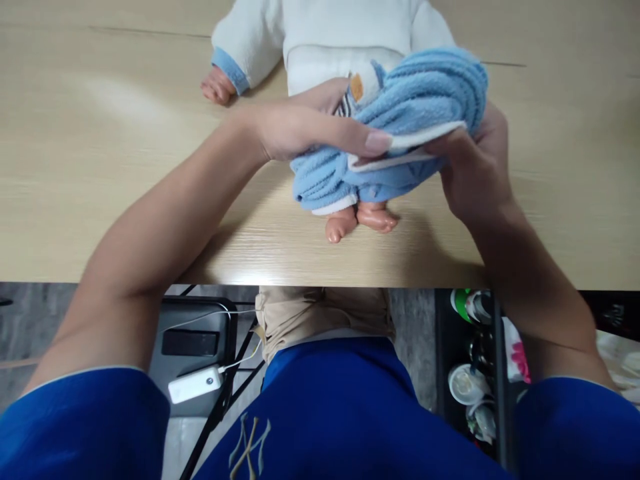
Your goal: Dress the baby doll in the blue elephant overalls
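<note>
Blue garment, bunched into folds and gripped by both hands over the lower body of a doll, near the middle of the table's near edge. The left hand holds the garment from one side, its thumb pressed along the white trim; the right hand grasps the opposite side, thumb against the same trim, its other fingers largely hidden behind the cloth. The doll lies with its feet toward the near edge and its white top toward the far edge; whether the blue cloth about the legs is wholly one piece with the gathered folds cannot be told. Points of risk, as judged: a slackened pinch could let the folds spring loose and the opening collapse; a hard, uneven pull could twist the legs or drag the doll toward the near edge, there being little table beyond its feet; a toe could snag in the cloth if the opening were narrowed. Count: one doll, one white top, one gathered blue garment, two doll feet, one doll hand visible, and two human hands, both engaged.
</note>
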The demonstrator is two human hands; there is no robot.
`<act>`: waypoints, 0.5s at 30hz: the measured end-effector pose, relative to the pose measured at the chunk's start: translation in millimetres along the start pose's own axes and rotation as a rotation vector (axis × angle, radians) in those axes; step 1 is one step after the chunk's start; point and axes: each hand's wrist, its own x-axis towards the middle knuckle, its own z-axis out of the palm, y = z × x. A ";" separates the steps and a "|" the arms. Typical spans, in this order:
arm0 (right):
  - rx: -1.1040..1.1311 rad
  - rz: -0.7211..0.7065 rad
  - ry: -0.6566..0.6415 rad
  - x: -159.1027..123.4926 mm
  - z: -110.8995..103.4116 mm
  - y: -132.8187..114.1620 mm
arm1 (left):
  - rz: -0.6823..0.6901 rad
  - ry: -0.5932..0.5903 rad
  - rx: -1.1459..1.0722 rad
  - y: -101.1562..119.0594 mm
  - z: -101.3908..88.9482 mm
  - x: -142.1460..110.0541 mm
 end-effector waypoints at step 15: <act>-0.502 0.063 0.336 -137.1 57.5 9.3 | -0.224 -0.092 0.774 10.5 30.6 4.3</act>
